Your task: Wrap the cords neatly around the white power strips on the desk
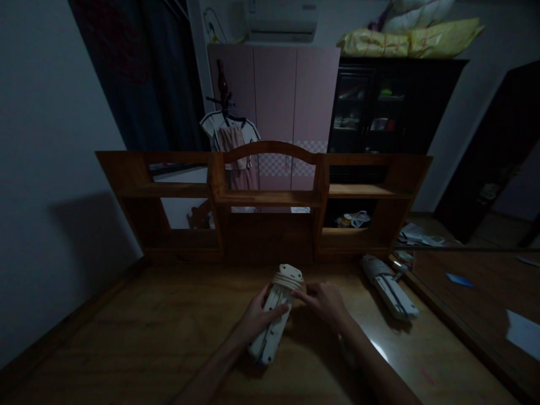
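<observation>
A white power strip (275, 329) is tilted above the wooden desk, its far end turned up and away from me. My left hand (261, 315) is closed around its middle from the left, thumb across the top face. Several turns of white cord (287, 280) are wound around the far end of the strip. My right hand (323, 301) is closed at the right side of these turns, fingertips on the cord. A second white power strip (390, 292), also with cord wound around one end, lies on the desk to the right.
A wooden shelf unit (270, 198) stands along the desk's back edge. To the right, past a raised wooden edge (455, 329), a blue card (459, 279) and a white sheet (523, 333) lie on a lower surface. A wall (63, 225) borders the desk's left side.
</observation>
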{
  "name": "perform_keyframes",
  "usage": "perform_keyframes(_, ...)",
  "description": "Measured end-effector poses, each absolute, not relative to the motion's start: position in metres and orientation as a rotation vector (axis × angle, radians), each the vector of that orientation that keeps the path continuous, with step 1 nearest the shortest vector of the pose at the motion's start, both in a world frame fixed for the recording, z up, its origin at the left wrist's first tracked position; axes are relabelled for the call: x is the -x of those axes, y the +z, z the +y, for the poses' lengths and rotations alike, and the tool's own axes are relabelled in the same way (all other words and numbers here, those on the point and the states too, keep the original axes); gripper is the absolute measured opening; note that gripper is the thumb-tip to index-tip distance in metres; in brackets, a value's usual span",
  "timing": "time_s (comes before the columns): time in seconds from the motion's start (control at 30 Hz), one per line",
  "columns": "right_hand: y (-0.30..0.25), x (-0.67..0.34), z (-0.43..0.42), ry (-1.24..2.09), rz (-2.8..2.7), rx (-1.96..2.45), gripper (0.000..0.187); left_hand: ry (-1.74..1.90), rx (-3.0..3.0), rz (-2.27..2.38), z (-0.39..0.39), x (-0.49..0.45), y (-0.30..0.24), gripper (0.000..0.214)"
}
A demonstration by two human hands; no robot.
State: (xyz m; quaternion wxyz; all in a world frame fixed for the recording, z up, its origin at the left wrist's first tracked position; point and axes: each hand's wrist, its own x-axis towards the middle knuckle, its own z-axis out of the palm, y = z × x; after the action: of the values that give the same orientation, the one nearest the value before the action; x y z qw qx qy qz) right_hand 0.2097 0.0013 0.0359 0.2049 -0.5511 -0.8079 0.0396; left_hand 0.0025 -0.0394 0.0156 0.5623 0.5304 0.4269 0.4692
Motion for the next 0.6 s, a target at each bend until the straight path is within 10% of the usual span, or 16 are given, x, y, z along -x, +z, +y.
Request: perform_keyframes(0.6, 0.036, -0.204, -0.002, 0.14, -2.286, 1.489, 0.07, 1.209, -0.955, 1.196, -0.046, -0.003, 0.012, 0.073)
